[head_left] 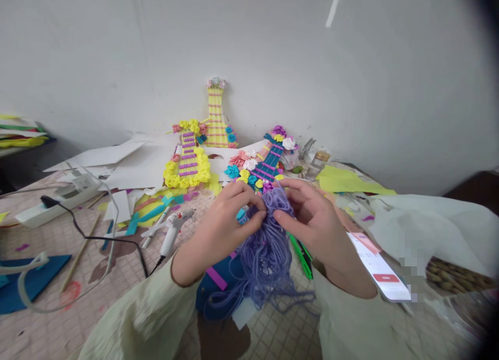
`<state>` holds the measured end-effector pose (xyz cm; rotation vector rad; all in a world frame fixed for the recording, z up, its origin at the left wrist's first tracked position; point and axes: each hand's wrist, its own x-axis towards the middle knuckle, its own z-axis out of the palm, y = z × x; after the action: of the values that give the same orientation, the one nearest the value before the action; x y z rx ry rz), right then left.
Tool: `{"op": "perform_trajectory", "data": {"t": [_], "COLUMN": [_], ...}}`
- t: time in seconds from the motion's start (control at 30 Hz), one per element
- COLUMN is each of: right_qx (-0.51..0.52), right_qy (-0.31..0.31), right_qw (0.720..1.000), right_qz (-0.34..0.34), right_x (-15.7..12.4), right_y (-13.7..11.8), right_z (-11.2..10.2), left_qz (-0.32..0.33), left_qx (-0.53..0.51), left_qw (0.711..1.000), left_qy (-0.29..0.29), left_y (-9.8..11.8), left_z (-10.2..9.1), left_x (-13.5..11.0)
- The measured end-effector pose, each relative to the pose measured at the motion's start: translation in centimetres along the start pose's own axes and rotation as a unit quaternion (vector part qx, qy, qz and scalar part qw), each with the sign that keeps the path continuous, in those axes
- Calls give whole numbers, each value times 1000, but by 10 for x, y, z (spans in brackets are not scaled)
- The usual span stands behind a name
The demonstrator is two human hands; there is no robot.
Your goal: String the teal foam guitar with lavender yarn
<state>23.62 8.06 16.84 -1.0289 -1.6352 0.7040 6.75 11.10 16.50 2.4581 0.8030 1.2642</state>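
Note:
A loose bundle of purple yarn (268,251) hangs between my two hands, its strands spreading down toward the table. My left hand (234,217) pinches the upper left of the bundle between thumb and fingers. On the other side, my right hand (307,211) grips the gathered top with its thumb in front and fingers behind. Under the yarn lies a dark blue piece (205,292) with a purple strip (217,278) across it. A green cutter (301,256) rests just below my right hand, partly hidden.
Flower-trimmed paper pieces (187,162) lean near the wall. On the left are a glue gun (176,230) with a black cord, a power strip (58,201) and a wooden stick (80,253). A phone (384,277) and white sheeting (440,230) lie on the right.

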Motion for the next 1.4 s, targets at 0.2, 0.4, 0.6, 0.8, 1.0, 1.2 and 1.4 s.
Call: {"op": "perform_trajectory", "data": {"t": [0.2, 0.4, 0.6, 0.8, 1.0, 1.2, 1.4], "right_qx": [-23, -21, -14, -26, -7, 37, 81], "right_qy": [10, -5, -18, -2, 0, 11, 5], "right_qw": [1000, 1000, 1000, 999, 999, 996, 994], "right_qz": [0, 5, 12, 27, 42, 74, 79], "right_x": [1, 0, 0, 0, 0, 2, 7], "right_y": [-1, -3, -3, -6, -6, -4, 2], "right_z": [-6, -7, -8, -10, -10, -10, -14], "left_qz": [-23, 13, 36, -5, -58, -122, -175], "left_qx": [-31, 9, 1, -65, -142, -232, -321], "left_qw": [999, 1000, 999, 998, 988, 964, 930], "left_qy": [-14, -1, -6, -27, -22, -48, -34], "left_y": [1, -1, -1, 3, 2, 5, 10], "left_z": [0, 2, 2, -2, -4, -8, -12], "left_x": [1, 1, 1, 1, 0, 1, 0]}}
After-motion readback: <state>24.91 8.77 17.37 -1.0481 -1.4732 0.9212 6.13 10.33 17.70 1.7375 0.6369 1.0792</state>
